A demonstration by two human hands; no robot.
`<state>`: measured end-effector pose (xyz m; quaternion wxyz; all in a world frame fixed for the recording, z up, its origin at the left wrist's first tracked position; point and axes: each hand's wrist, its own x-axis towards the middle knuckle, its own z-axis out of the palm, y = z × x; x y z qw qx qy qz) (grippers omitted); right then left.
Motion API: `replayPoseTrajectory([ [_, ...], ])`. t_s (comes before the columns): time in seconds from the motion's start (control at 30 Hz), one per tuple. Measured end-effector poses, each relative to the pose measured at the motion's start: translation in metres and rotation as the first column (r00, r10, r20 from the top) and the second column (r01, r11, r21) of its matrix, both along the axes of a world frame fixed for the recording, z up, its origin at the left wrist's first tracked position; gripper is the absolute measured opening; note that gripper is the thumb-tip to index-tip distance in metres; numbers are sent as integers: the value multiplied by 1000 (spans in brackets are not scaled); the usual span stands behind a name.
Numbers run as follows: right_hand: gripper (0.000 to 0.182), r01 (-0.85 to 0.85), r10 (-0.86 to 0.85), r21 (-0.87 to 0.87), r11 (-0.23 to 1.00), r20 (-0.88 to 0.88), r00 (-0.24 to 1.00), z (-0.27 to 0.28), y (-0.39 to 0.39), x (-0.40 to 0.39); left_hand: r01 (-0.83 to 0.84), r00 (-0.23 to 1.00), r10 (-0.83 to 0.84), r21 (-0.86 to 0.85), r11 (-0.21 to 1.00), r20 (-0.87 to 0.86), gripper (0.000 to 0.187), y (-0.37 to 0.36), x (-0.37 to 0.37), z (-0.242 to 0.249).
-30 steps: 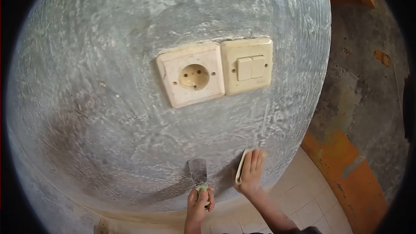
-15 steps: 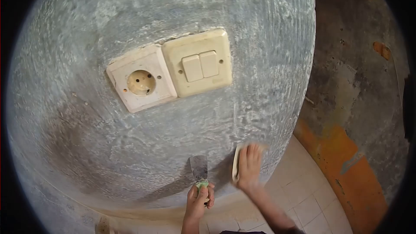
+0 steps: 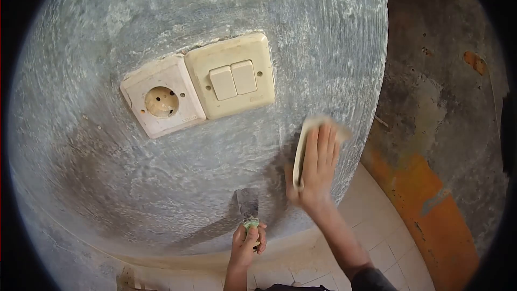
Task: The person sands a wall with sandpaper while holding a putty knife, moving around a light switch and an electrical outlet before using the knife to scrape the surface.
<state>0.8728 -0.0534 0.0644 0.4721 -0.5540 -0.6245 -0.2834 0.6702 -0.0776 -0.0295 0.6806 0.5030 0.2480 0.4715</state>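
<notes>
My left hand [image 3: 249, 240] is closed round the green handle of a putty knife [image 3: 248, 203], whose stained metal blade points up in front of the wall [image 3: 188, 183]. Higher and to the right, my right hand [image 3: 319, 170] presses a folded, pale sheet of sandpaper [image 3: 301, 148] flat to the wall, fingers stretched over it. The sheet's edges are blurred, and its grit side is hidden. The wall is grey-blue with whitish, scuffed streaks.
A white socket [image 3: 161, 101] and a cream double light switch [image 3: 231, 78] sit side by side on the wall. To the right, beyond the wall's edge, is a worn dark surface [image 3: 431, 75] with an orange patch [image 3: 431, 205]. Pale floor tiles [image 3: 377, 226] lie below.
My right hand has slid up the wall with the sandpaper, from low near the putty knife to just below the switch's level. My left hand has barely moved. The view has shifted slightly.
</notes>
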Motion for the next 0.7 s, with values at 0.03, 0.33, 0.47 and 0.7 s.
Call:
replayPoseTrajectory([
  [0.03,74,38,-38,15,999,5,999,17,1,-1,-3,1000,3,-6,1000,1,38,-2,1,-1],
  [0.33,65,-3,4,82,997,-23,1000,-48,1,-12,-5,999,5,-5,1000,-52,38,-2,-2,7],
  [0.47,68,-2,-3,159,987,30,1000,48,6,0,13,1000,-13,11,1000,-29,37,-1,2,11],
  [0.7,68,-14,15,-13,1000,23,1000,-88,4,-9,-9,1000,9,2,1000,-9,37,-4,8,15],
])
